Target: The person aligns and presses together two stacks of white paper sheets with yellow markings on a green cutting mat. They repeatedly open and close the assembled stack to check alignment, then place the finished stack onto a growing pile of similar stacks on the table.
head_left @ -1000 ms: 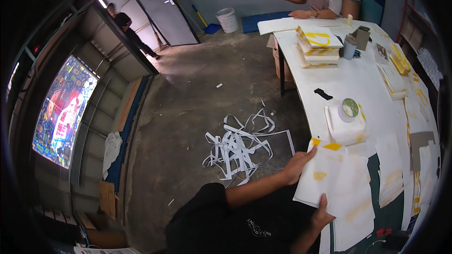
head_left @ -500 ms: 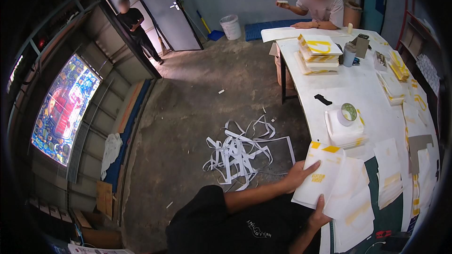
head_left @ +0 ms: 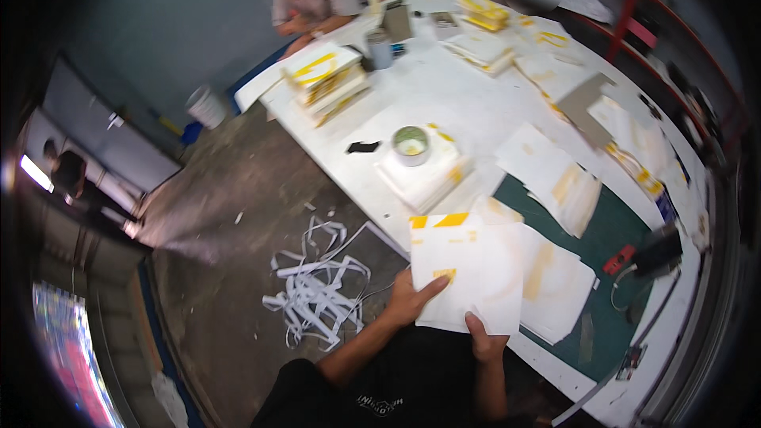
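My left hand [head_left: 416, 299] grips the left edge of flat white paper pieces with yellow print [head_left: 476, 277], its thumb lying across the front. At the lower edge, my right hand [head_left: 485, 338] pinches the same paper, thumb on top and fingers hidden beneath. How many layers they hold I cannot tell. More white sheets [head_left: 564, 289] lie just right of them, over a green cutting mat [head_left: 602, 349]. Beyond the held paper, a white stack [head_left: 420, 182] bears a round green-and-white roll or tub [head_left: 411, 147].
Yellow-printed stacks [head_left: 325, 79] stand on the white table [head_left: 309, 127], near a grey cylinder [head_left: 379, 49]. A co-worker [head_left: 317, 0] sits at the far side; another person [head_left: 71, 174] stands by the door. Paper strips [head_left: 321, 281] litter the floor. A red tool [head_left: 618, 260] lies at right.
My view has swung right, toward the table. Both hands keep hold of the paper, which now faces me more squarely. The co-worker's raised hand has come down.
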Tool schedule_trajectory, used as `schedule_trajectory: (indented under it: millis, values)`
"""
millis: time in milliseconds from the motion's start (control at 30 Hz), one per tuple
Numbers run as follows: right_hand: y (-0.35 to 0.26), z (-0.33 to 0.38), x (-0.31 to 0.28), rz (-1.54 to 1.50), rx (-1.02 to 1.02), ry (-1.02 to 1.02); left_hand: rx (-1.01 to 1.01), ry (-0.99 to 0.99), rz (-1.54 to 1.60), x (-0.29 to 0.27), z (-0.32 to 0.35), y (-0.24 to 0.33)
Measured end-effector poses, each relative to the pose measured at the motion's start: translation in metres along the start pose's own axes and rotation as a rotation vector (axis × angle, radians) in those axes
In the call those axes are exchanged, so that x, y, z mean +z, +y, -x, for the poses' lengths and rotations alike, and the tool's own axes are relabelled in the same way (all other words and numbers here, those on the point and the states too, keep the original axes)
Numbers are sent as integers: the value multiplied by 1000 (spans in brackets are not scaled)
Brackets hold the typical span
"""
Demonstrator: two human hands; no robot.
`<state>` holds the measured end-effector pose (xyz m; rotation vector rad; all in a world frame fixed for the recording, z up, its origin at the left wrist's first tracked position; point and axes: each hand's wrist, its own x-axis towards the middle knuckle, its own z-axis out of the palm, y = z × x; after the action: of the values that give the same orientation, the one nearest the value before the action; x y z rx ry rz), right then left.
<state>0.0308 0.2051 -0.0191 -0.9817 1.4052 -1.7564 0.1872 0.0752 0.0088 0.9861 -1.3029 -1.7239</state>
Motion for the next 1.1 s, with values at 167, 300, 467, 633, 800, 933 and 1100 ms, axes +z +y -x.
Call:
schedule_trajectory:
  millis: [167, 300, 467, 633, 800, 933, 1100]
  values:
    - [31, 18, -52, -775, 132, -163, -81, -344, 3, -9, -41, 10]
    - [-35, -6, -42, -766, 257, -59, -55, -667, -261, 0, -75, 47]
    - [-53, -23, -41, -328, 454, 289, -43, -935, -406, 6, -106, 61]
    - [-63, -54, -35, -191, 430, 357, 37, -937, -462, 13, -123, 62]
    - [-62, -69, -29, -178, 416, 341, 65, -896, -550, 11, -130, 59]
    - [-55, -83, -18, -145, 411, 359, 56, -829, -608, 5, -130, 75]
    - [-49, -78, -30, -166, 280, 382, 286, -433, -552, -64, -164, 85]
